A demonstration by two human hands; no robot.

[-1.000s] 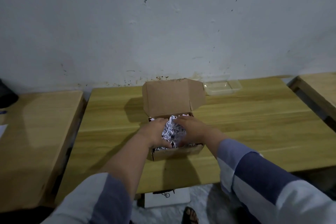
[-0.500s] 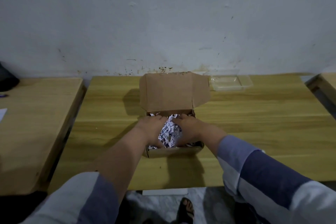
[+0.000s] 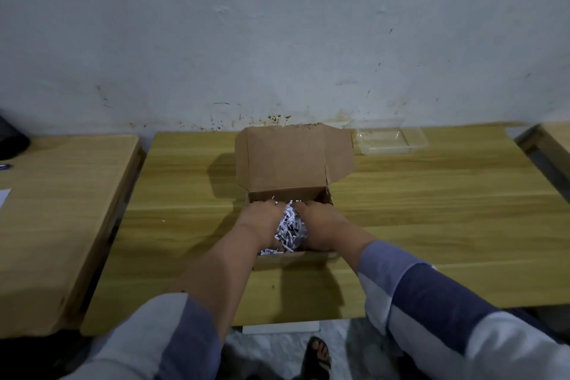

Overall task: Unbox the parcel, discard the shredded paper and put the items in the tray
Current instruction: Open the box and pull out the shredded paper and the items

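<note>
At a pale wooden table (image 3: 431, 225) against a scuffed, stained white wall (image 3: 277, 40), a brown cardboard box (image 3: 293, 160) stands with its lid flap upright. The left hand (image 3: 262, 225) and right hand (image 3: 320, 228) press a crinkled wad of shredded paper (image 3: 291, 230) between them inside it. A clear plastic tray (image 3: 390, 140) sits behind, right.
</note>
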